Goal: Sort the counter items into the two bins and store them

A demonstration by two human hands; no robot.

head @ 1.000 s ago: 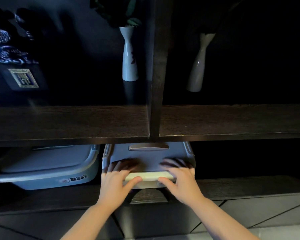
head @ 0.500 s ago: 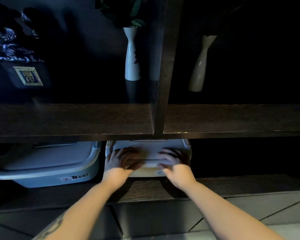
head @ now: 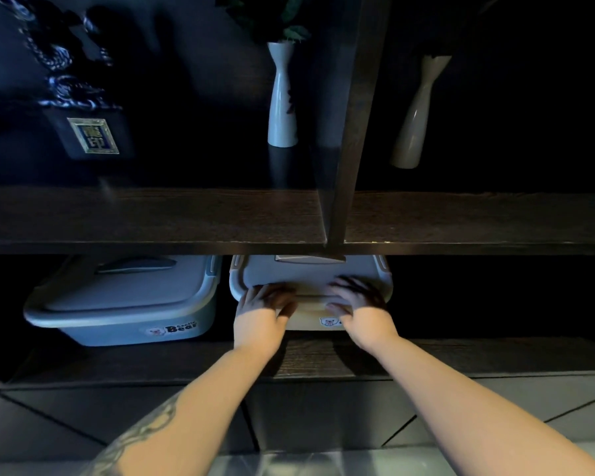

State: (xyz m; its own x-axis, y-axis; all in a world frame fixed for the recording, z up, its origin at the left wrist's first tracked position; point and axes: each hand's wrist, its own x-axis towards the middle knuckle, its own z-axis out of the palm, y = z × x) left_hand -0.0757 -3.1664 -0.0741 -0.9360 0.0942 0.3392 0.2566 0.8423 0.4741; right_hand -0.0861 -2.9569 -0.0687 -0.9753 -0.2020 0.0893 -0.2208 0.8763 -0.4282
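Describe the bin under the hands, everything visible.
The cream bin is a pale plastic box with a fitted lid, a recessed lid handle near the back, side latches, and a small bear sticker on its front wall. It sits level on the dark lower shelf, mostly under the upper shelf board, right of the blue-grey bin with a narrow gap between them. The left hand and right hand rest on its front lid edge, fingers spread over the top.

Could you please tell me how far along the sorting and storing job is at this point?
Nearly finished, it seems. Done: the blue-grey bin sits lidded on the bottom shelf. In hand: the left hand and right hand rest on the front edge of the white bin, lidded and mostly under the upper shelf. Left: letting go; the counter is out of view.
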